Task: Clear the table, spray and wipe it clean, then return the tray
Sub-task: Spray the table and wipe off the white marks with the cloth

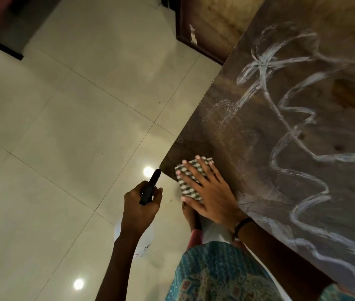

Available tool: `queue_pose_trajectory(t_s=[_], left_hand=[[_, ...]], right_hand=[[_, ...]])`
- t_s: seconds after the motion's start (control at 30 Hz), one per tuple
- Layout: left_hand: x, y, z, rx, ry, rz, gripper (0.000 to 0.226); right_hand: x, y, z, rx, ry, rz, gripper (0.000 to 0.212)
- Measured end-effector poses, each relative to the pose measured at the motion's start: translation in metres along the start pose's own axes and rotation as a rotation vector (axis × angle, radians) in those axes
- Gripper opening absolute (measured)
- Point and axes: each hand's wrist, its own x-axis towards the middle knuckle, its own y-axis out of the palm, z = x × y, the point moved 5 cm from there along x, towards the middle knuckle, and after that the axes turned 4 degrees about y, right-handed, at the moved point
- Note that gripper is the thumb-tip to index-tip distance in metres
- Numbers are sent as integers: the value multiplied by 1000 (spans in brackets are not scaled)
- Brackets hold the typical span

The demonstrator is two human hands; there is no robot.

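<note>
Pale glossy floor tiles [67, 118] fill the left of the view, with ceiling lights mirrored in them, and a dark brown wooden table [302, 131] slants across the right. White foamy streaks of spray [280, 101] loop and zigzag over the tabletop, well beyond the fingertips of the right hand and off to their right.

At the table's near corner, the right hand [207, 192] lies flat with fingers straight and spread, pressing on a folded checked cloth [190, 181]. The cloth sits directly under the fingers; its far edge shows just past the fingertips, and its near-left part overhangs the table edge. A dark band [240, 227] circles the right wrist.

Just left of the cloth, off the table and over the floor, the left hand [140, 205] has its fingers curled round the black head of a spray bottle [149, 187]. The nozzle sticks out beyond the knuckles toward the table corner. The bottle's white body [144, 246] shows below the wrist, partly hidden by the forearm.

A patterned teal garment [215, 274] fills the lower middle, and a bare foot [190, 216] stands on the tiles beneath the right palm. A dark wooden panel [204, 25] rises behind the table's far end.
</note>
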Motion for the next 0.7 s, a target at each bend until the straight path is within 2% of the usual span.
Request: queue_pose_trajectory(t_s=[0.13, 0.27, 0.4, 0.47, 0.53, 0.63, 0.7], left_hand=[[8, 1, -4, -12, 1, 32, 7], [14, 3, -11, 14, 40, 47, 16], [20, 7, -23, 71, 99, 44, 26], [22, 11, -29, 85, 118, 60, 33], [22, 18, -38, 87, 125, 85, 29], [22, 35, -53, 140, 167, 124, 7], [23, 48, -61, 158, 186, 146, 13]], right_hand=[[-3, -11, -30, 14, 103, -33, 65], [50, -15, -11, 66, 245, -78, 65], [61, -5, 21, 56, 118, -41, 63], [35, -2, 22, 58, 44, -32, 62], [-1, -1, 6, 52, 49, -15, 63], [-43, -8, -39, 105, 224, -16, 62], [-54, -16, -66, 145, 392, -27, 63]])
